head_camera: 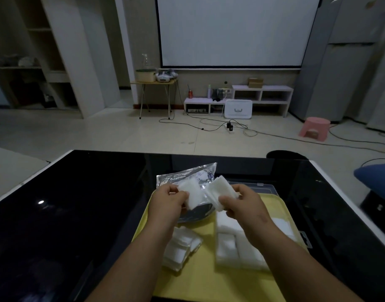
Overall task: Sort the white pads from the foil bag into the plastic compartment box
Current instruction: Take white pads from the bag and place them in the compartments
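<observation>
Yellow tray (205,282): one foil bag (186,175); left hand (167,203), right hand (245,203) pinching pads (217,189).

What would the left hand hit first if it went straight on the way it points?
Probably the foil bag, just beyond the left hand and the white pad it pinches; its height over the bag is unclear.

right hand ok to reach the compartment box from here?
Probably yes. The right hand pinches a stack of white pads above the yellow tray, and the plastic compartment box lies open just below its forearm. Nothing sits over the compartments; only the forearm itself hides part of them.
</observation>
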Tool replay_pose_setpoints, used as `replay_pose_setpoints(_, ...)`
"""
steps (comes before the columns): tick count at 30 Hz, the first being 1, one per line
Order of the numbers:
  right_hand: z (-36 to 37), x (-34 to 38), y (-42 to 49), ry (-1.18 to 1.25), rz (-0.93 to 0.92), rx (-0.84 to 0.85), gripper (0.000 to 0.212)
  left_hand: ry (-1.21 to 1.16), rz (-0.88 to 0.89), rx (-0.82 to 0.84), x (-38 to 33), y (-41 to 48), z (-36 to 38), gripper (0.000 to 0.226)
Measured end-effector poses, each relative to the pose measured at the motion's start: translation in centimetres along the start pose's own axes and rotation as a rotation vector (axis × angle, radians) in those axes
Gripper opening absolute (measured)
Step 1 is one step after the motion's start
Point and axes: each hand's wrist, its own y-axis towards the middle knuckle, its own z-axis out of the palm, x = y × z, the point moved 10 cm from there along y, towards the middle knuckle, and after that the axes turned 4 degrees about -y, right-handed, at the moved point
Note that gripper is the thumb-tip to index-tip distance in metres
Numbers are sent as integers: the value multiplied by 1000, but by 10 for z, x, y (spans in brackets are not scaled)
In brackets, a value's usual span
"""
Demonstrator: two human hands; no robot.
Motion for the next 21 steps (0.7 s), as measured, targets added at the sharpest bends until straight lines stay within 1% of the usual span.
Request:
replay_pose_setpoints(4, -4, -1, -3, 123, 44, 25, 17, 21, -26, 62, 5, -8, 19, 15)
replay_pose_setpoints(11, -11, -5, -4, 135, 68, 41, 9, -4, -12, 163, 2, -23, 44, 12)
replay_pose_setpoints(14, -10, -4, -6, 68, 54, 63, 7, -10, -18, 172, 3, -24, 46, 13)
replay_pose_setpoints(17, -13, -5, -7, -20, 44, 35, 16, -43, -39, 213, 6, -26, 50, 13)
replay_pose_setpoints(21, -16, -3, -7, -128, 7, 14, 18, -79, -46, 276, 7, -26, 57, 17)
